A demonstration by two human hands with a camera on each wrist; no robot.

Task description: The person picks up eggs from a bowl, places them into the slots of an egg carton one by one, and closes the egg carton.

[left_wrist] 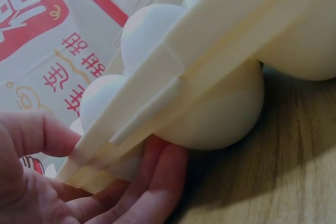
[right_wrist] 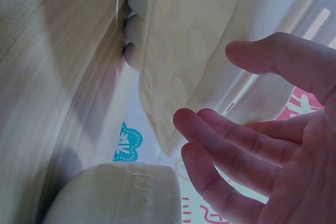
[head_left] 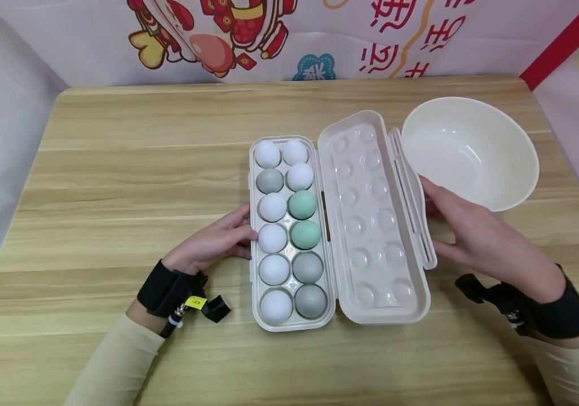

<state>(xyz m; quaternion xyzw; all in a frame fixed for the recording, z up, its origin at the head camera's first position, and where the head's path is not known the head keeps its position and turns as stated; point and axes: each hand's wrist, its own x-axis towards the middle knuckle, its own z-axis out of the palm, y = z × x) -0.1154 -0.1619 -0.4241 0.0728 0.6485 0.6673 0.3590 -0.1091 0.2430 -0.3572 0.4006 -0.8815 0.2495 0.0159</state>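
An egg carton (head_left: 294, 326) lies on the table in the head view, full of white eggs (head_left: 273, 238), grey eggs (head_left: 308, 267) and two green eggs (head_left: 305, 234). Its hinged lid (head_left: 370, 231) stands tilted open to the right. My left hand (head_left: 215, 242) grips the carton's left edge. In the left wrist view, the thumb is at the top rim and the other fingers (left_wrist: 163, 182) are curled underneath. My right hand (head_left: 487, 237) is at the lid's outer right side. The right wrist view shows its fingers (right_wrist: 241, 166) relaxed and spread beside the lid.
A large cream bowl (head_left: 467, 152) stands at the back right, close behind the lid and my right hand. The wooden table (head_left: 142, 197) ends at a printed backdrop (head_left: 269, 45) with red characters.
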